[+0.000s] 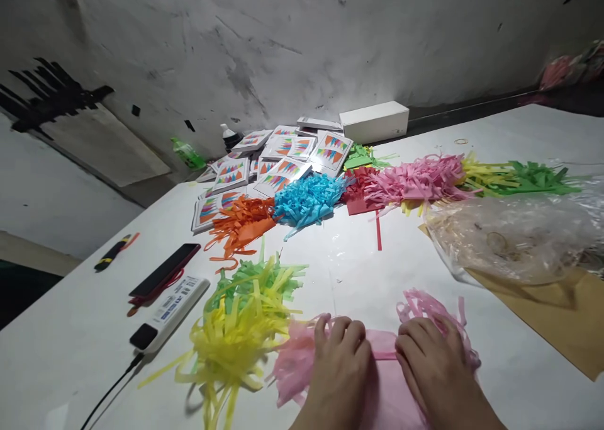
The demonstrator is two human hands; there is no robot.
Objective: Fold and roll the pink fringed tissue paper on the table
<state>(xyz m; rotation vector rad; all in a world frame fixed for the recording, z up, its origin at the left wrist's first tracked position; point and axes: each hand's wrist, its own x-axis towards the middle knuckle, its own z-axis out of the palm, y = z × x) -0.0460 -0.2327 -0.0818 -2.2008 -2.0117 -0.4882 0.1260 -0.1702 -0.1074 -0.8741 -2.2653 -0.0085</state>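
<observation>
At the near edge of the table lies a sheet of pink tissue paper (pixel 395 389) with fringed strips spreading out to both sides. My left hand (pixel 340 361) is closed on its left part, fingers bent over a narrow folded band. On the right part, my right hand (pixel 431 357) grips the paper in the same way, its thumb hidden. Pink fringe (pixel 295 361) sticks out to the left of my left hand, and more shows beyond my right one. A yellow tissue tassel (pixel 233 335) rests left of my left hand, with a light green tassel (pixel 252 285) behind it.
Orange (pixel 243 222), blue (pixel 309 200), red (pixel 361 197) and pink tassels (pixel 419 181) form a row farther back, before printed packets (pixel 283 147). A power strip (pixel 174 310) and phone (pixel 165 269) lie left. Clear plastic bags (pixel 509 235) cover brown card (pixel 547 310) at right.
</observation>
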